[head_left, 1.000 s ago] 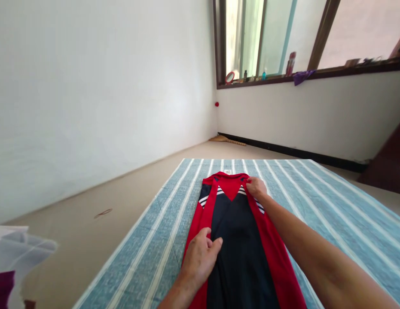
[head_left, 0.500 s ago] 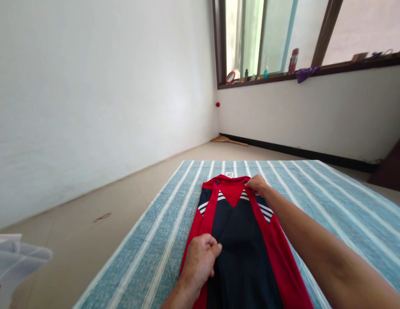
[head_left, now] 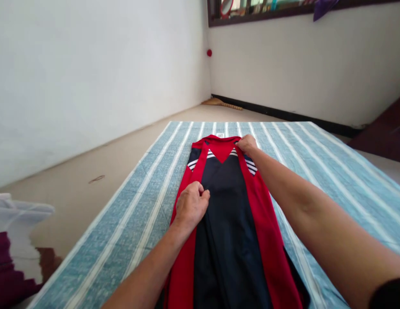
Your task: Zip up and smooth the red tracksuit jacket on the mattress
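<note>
Red-and-dark garment (head_left: 232, 210) lies beneath left fingers, reaching forward to right fingertips. Right hand (head_left: 247, 143): fingers clamped on garment at collar (head_left: 215, 138), right corner. Left hand (head_left: 192, 204): fingers curled, thumb close, over left red strip (head_left: 181, 279); cannot tell whether fabric is pinched. Striped cloth (head_left: 146, 193) under garment, spreading either side of fingers.

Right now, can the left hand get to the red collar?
Probably yes. The left hand is at the garment, with only fabric between it and the red collar. The right hand is by the collar's right end, leaving the left end free.
</note>
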Demonstrator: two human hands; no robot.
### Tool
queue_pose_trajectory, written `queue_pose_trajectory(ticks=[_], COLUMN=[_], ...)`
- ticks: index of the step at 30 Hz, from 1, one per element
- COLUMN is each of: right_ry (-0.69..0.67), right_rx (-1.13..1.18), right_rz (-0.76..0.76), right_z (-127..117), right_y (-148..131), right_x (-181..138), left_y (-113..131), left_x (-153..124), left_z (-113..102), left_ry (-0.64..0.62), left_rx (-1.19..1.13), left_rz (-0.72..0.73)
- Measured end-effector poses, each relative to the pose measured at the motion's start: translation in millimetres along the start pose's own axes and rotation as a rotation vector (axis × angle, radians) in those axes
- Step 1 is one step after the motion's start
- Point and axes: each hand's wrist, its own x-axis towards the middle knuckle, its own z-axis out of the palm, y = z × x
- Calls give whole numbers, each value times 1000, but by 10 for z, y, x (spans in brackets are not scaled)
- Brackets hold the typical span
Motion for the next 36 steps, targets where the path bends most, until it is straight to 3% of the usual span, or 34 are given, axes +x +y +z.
queue_pose_trajectory(ticks=[3, 5, 7, 9, 12, 14, 18, 21, 26, 29, 33, 36], right_ry=[30, 42, -78, -320, -938, -1067, -1082, -1094, -1118, -1167, -1103, -994], right_rx=[-139, -331, -416, -388, -402, -483, -593, -484, -165, -33, -76, -192], right_rz=[-112, -374, -589, -769, -1154, -1248, -1226, -1154, -946, -810, -760, -818], right_z=[-106, -183, -284, -417, -628, -721, -738, -701, -705, -728, -750, -718], right_y=[-37, -42, -12, 44, 124, 151, 193, 273, 469, 524, 469, 416], right_x=[-244, -607, -1140, -1769, -2620, -2969, -3124, -3035, -2942, -2934, -2990, -3069], left_y=[15, 3, -14, -16, 26, 72, 122, 78, -110, -248, -361, -363], left_x=[-21, -42, -73, -111, -160, -185, -343, -715, -1685, -2085, -2213, -2177], left_z=[-3, -4, -1, 5, 18, 29, 6, -107, -341, -380, -355, -353], left_ry=[-26, -55, -89, -122, -156, -157, -66, 23, -231, -267, -290, -316], left_rx=[-67, -163, -261, -352, -504, -588, -514, -263, -59, 19, 102, 100], left_rz=[-15, -21, -57, -109, -166, -197, -162, 35, 496, 727, 817, 831])
